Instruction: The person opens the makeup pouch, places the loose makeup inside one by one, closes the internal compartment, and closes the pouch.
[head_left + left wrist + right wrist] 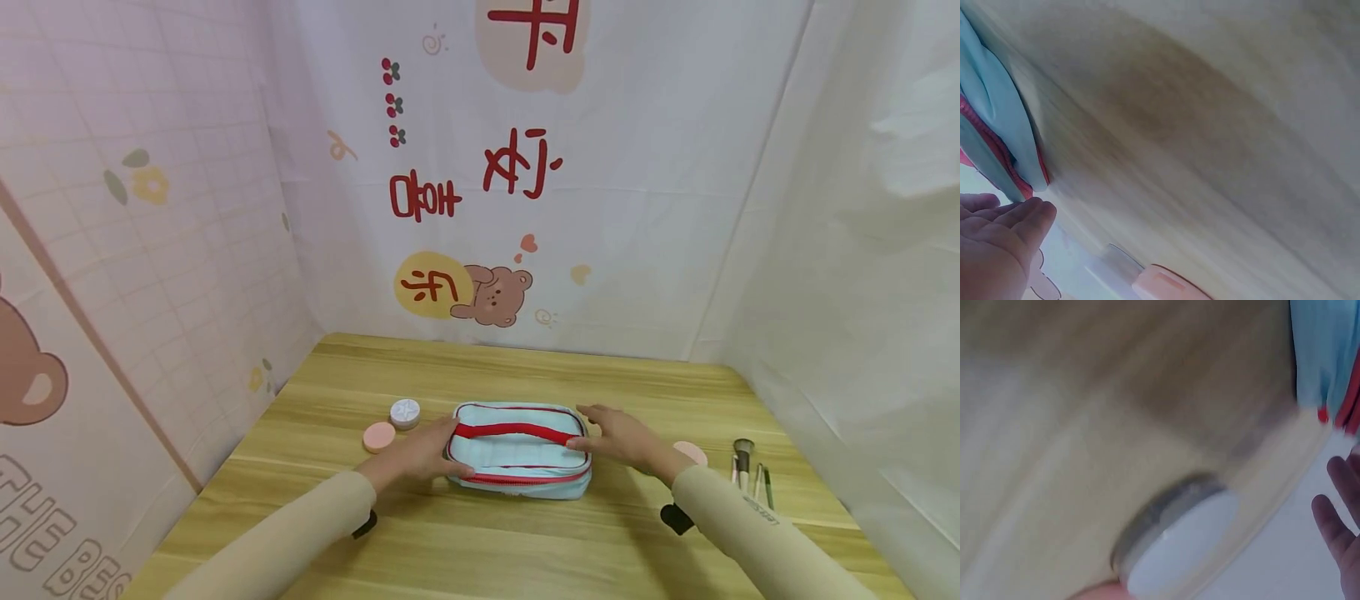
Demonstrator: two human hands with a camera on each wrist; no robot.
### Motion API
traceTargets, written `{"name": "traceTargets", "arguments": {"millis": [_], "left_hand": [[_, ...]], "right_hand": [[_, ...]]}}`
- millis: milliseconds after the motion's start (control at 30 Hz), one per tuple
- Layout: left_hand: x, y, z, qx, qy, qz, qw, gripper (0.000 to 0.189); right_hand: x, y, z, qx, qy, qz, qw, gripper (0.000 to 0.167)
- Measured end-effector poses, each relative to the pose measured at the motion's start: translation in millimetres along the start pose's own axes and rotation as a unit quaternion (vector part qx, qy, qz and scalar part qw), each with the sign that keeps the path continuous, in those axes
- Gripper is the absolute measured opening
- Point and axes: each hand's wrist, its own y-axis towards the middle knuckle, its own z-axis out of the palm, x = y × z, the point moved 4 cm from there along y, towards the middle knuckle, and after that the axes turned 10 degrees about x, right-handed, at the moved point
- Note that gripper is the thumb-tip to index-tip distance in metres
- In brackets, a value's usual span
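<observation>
A light blue zip pouch point(517, 452) with a red handle strap point(517, 430) and red zipper lies on the wooden table between my two hands. At its left end is my left hand point(426, 452), thumb by the front corner and fingers along the side. My right hand point(622, 435) is at the other end, its thumb over the right end of the strap. In the left wrist view the fingers point(1029, 219) extend straight beside the pouch point(997, 94). The right wrist view shows spread fingers point(1332, 531) just below the pouch point(1316, 350).
Left of the pouch sit a white round case point(405, 413) with a star pattern and a pink round case point(379, 437). Beyond my right wrist lie a pink round item point(690, 452), partly covered, and several makeup brushes point(743, 458). Printed cloth point(600, 208) hangs behind the table.
</observation>
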Motion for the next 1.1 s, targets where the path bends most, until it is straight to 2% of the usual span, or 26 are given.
{"name": "traceTargets", "arguments": {"millis": [133, 300, 467, 633, 900, 1100], "left_hand": [[-1.5, -5.9, 0.1, -0.008, -0.021, 0.031, 0.9993, 0.092], [-0.8, -12.1, 1.2, -0.005, -0.028, 0.038, 0.9989, 0.093], [0.1, -13.9, 3.5, -0.008, -0.016, 0.039, 0.9991, 0.094], [-0.9, -12.7, 2.5, -0.015, -0.032, 0.055, 0.9979, 0.084], [-0.8, -12.4, -0.3, -0.013, -0.057, 0.07, 0.9958, 0.079], [-0.8, -13.5, -4.5, -0.02, -0.039, 0.067, 0.9968, 0.085]], "right_hand": [[10, -11.2, 13, -0.004, -0.009, -0.004, 0.9999, 0.106], [15, -24.1, 24, -0.02, -0.029, -0.019, 0.9992, 0.119], [12, -28.6, 30, -0.029, -0.019, -0.019, 0.9992, 0.112], [10, -29.7, 32, -0.04, 0.008, -0.017, 0.999, 0.104], [11, -32.8, 31, -0.043, 0.059, -0.023, 0.9971, 0.102], [11, -36.0, 27, -0.052, 0.071, -0.03, 0.9957, 0.093]]}}
